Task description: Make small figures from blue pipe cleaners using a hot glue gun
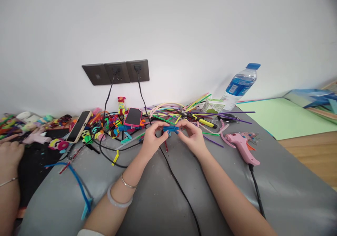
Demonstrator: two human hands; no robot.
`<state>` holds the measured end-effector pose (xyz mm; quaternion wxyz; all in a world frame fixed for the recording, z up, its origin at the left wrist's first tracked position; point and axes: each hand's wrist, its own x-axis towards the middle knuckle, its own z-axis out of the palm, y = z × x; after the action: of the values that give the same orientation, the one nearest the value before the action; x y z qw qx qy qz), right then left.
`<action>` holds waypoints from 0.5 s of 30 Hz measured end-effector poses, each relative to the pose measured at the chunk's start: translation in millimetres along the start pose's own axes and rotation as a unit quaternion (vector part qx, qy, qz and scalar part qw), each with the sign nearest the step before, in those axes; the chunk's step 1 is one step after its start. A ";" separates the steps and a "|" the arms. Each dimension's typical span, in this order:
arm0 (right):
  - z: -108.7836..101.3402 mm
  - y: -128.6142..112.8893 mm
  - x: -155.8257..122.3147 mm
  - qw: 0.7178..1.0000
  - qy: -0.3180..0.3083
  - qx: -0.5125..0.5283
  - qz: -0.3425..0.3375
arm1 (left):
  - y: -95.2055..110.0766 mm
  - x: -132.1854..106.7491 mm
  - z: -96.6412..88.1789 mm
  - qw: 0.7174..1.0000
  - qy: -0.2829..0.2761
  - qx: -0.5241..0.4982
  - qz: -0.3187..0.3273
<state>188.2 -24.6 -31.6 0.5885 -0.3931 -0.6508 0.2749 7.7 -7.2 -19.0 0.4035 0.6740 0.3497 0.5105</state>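
Observation:
Between the fingertips of both hands is a short, folded-looking bundle of blue pipe cleaner [170, 128], held level above the grey table [147, 201]. My left hand [155, 136] pinches its left end with thumb and forefinger. At the right end, my right hand [191, 136] pinches it the same way. Just below the hands lies a small dark red twisted piece [166, 146]. Behind them are long loose pipe cleaners [168, 107] in many colours and yellow-handled pliers [204, 121]. On the left, a blue pipe cleaner [79, 180] lies bent on the table.
A pink glue gun [240, 145] lies at right, its cable trailing forward. A water bottle [238, 87] leans by a small box [213, 106]. Phones [133, 117] and small pipe-cleaner figures [121, 105] crowd the back left. Black cables cross the table. Another person's hand [10, 155] is far left.

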 end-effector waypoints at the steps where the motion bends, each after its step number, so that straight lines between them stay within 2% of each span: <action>1: 0.2 -0.7 0.1 1.000 0.000 -0.003 -0.001 | 0.4 -0.2 0.2 1.000 0.002 0.006 -0.001; 15: 1.4 -6.1 0.8 1.000 -0.003 -0.023 -0.010 | 3.9 -0.9 1.0 1.000 0.014 0.026 -0.011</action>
<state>185.7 -27.0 -26.4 0.5801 -0.3988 -0.6628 0.2551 8.7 -9.8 -16.0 0.3867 0.6734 0.3754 0.5061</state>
